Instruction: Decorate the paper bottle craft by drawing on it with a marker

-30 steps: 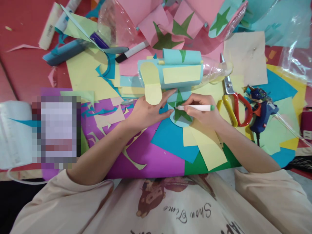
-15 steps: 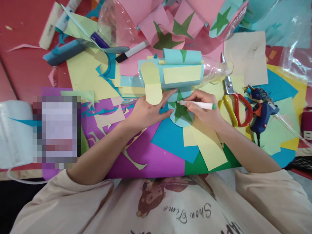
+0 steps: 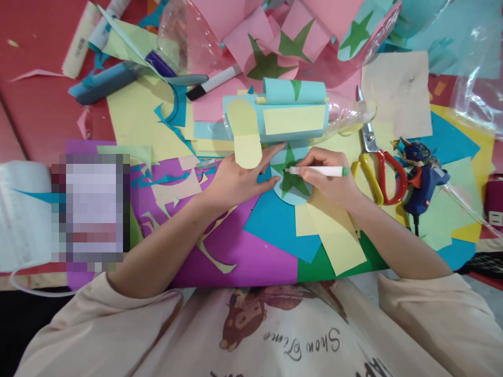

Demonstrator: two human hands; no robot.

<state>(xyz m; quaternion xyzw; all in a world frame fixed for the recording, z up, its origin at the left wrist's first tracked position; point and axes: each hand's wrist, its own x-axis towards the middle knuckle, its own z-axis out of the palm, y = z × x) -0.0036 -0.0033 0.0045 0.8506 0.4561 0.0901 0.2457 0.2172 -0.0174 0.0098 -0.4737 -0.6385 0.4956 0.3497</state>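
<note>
Between the fingers of my right hand [image 3: 328, 170] is a white marker [image 3: 324, 170] with a green end, its tip touching a green star [image 3: 290, 178]. The star is coloured on a light blue paper flap [image 3: 277, 195] with a rounded lower end. My left hand [image 3: 239, 180] lies with fingers spread, its fingertips at the flap's left edge. Just above both hands rests a plastic bottle [image 3: 343, 112] on its side, wrapped in light blue paper [image 3: 236, 118]. A pale yellow rounded strip [image 3: 247, 149] hangs from the wrap over the back of my left hand.
Scissors [image 3: 379, 167] with red and yellow handles and a blue glue gun [image 3: 422, 191] lie at the right. Several markers [image 3: 214, 82] lie at the upper left. Paper scraps [image 3: 176, 188] cover the purple sheet [image 3: 243, 256]. Pink papers with green stars [image 3: 271, 65] stand behind.
The marker tip has moved slightly down and left within the star, and my right hand shifted a little with it. My left hand looks the same.
</note>
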